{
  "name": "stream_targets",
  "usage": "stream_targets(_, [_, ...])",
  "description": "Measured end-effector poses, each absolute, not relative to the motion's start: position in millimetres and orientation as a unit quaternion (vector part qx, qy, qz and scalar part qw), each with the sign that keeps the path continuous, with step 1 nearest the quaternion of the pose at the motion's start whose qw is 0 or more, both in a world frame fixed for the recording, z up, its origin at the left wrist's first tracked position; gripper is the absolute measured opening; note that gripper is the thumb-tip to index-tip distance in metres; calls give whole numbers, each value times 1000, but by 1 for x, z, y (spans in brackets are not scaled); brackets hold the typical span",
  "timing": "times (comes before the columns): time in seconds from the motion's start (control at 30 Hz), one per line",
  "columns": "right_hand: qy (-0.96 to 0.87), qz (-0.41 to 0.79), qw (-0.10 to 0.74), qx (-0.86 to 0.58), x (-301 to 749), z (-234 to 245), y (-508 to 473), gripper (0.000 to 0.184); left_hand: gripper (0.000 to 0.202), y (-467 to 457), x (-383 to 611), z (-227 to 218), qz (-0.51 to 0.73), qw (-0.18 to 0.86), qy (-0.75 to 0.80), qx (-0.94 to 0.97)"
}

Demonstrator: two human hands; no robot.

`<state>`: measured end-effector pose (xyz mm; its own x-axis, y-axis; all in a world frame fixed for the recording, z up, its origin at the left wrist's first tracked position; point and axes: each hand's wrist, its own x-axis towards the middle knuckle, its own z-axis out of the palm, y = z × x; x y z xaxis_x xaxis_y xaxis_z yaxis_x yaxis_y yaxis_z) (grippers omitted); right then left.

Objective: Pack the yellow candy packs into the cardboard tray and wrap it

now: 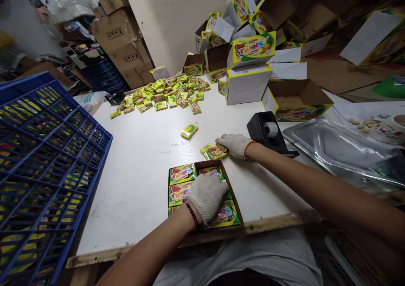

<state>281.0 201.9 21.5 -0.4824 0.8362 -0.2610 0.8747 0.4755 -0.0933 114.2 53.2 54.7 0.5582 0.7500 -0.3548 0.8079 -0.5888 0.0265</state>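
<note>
Across our white table (136, 151) there's a wooden strip along the near edge, and past the far edge we've got a pale wall (171, 22) plus stacked cartons (122, 41). Big blue crate (103, 140) at the left edge, loaded with yellow-green stuff. Printed Twins boxes (251, 49) are piled around the far right corner, some open. Clear plastic tray (335, 151) by the right edge. Mid near edge: an open shallow box (229, 189) with Twins packs in rows. Our left hand (207, 195) lies over them, hiding a few; can't tell if it's gripping any. Black tape dispenser (261, 130) sits partly behind our right forearm. Our right hand (236, 145) touches small packs (215, 152) beyond the box's far right corner; can't tell if they're pinched. One loose pack (190, 131) lies further in, short of the far-edge heap (171, 90).
</note>
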Motion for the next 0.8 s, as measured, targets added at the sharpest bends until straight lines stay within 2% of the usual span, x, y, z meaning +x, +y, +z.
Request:
stream_targets(0.07, [854,-104,93,501,280,25,204,47,16,48,109,54,-161,98,417,889])
stream_targets(0.17, [845,-114,48,520,285,43,194,52,22,42,99,54,-105,139,411,895])
stream_targets(0.23, [842,-200,-47,499,290,59,180,49,16,43,93,57,35,174,472,863])
stream_targets(0.27, [838,-266,-93,467,291,67,171,44,19,46,90,59,132,181,510,831])
stream_targets(0.3, [830,-336,-125,428,290,74,162,38,30,49,87,62,228,181,542,788])
stream_targets(0.37, [808,-444,-136,363,285,84,145,28,44,59,83,69,346,199,570,718])
stream_targets(0.43, [787,-484,-128,361,277,87,134,26,31,68,78,72,363,259,570,690])
stream_targets(0.5, [792,-455,-136,384,268,86,129,26,13,73,73,70,353,308,576,669])
stream_targets(0.53, [805,-422,-133,394,264,85,129,25,11,72,70,67,356,310,587,658])
stream_targets(0.67, [880,-220,-29,420,244,84,128,23,31,53,63,47,372,168,617,672])
stream_targets(0.8, [904,-84,120,402,222,92,127,26,38,27,58,27,293,40,587,753])
